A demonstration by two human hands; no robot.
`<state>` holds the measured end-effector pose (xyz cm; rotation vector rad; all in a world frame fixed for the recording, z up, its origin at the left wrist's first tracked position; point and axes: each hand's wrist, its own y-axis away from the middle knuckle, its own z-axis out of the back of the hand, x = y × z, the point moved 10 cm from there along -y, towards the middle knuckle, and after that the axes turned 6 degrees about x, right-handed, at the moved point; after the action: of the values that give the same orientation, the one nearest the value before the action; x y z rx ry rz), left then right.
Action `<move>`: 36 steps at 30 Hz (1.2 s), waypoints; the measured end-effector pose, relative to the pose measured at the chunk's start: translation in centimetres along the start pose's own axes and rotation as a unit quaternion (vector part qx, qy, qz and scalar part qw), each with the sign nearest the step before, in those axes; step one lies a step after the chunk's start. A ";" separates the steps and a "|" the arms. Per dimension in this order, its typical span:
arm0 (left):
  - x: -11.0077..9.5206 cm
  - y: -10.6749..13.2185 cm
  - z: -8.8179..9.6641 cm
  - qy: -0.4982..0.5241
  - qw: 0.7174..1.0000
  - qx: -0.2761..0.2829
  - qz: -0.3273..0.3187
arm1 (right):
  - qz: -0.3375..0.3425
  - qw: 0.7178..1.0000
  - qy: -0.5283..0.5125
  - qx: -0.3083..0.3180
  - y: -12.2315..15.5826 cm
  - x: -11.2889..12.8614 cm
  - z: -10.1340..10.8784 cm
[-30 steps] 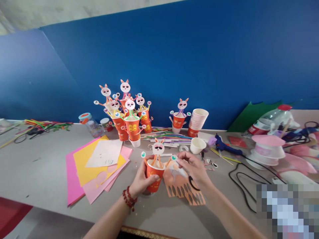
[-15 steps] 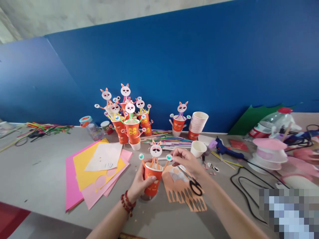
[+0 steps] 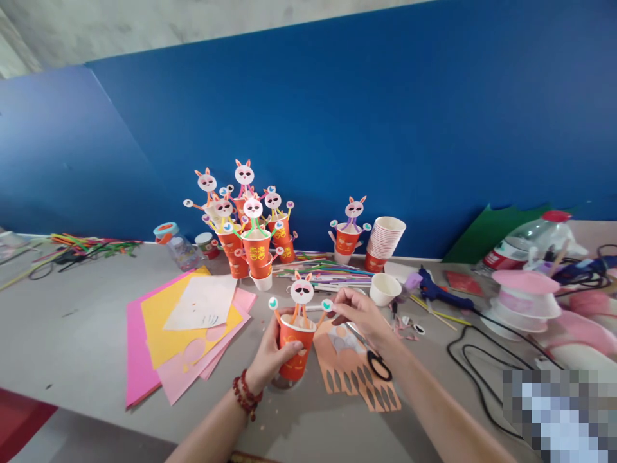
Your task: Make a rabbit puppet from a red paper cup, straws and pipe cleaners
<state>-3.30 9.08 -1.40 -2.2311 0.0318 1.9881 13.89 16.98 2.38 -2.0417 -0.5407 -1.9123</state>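
Observation:
Around a red paper cup my left hand is closed, its thumb across the front. A white paper rabbit head rises from the cup on orange stems, and white discs with green marks end its two side arms. The fingertips of my right hand are pinched at the edge of the right disc. Under my right wrist lie black-handled scissors and orange paper with leaf-shaped holes cut out.
Several finished rabbit cups stand stacked at the back, with another rabbit cup beside a stack of cups. Coloured paper sheets lie left. A blue glue gun, its black cord and ribbon spools occupy the right.
The hands and the cup stay nearly in place, with my right fingers still at the right disc. The view has shifted very slightly.

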 end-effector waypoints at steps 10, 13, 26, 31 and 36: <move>-0.1 0.0 0.0 0.010 1.000 -0.001 -0.005 | 0.015 1.000 0.023 0.009 0.0 0.0 -0.2; -0.1 0.0 -0.1 0.011 1.000 0.002 -0.004 | 0.021 1.000 0.016 0.007 -0.1 -0.2 -0.2; -0.6 0.0 -0.2 -0.005 1.000 0.011 -0.027 | 0.067 0.997 0.041 -0.009 0.0 0.1 -0.2; -0.7 0.0 -0.2 -0.008 0.999 0.010 -0.032 | 0.087 0.991 0.097 -0.015 0.1 0.2 -0.1; -0.9 -0.1 -0.2 -0.007 0.999 0.008 -0.036 | 0.097 0.984 0.146 -0.024 0.0 0.2 -0.1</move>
<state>-3.21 9.03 -0.51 -2.1775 -0.0332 1.9592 13.84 16.98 2.57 -1.7233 -0.2180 -2.0697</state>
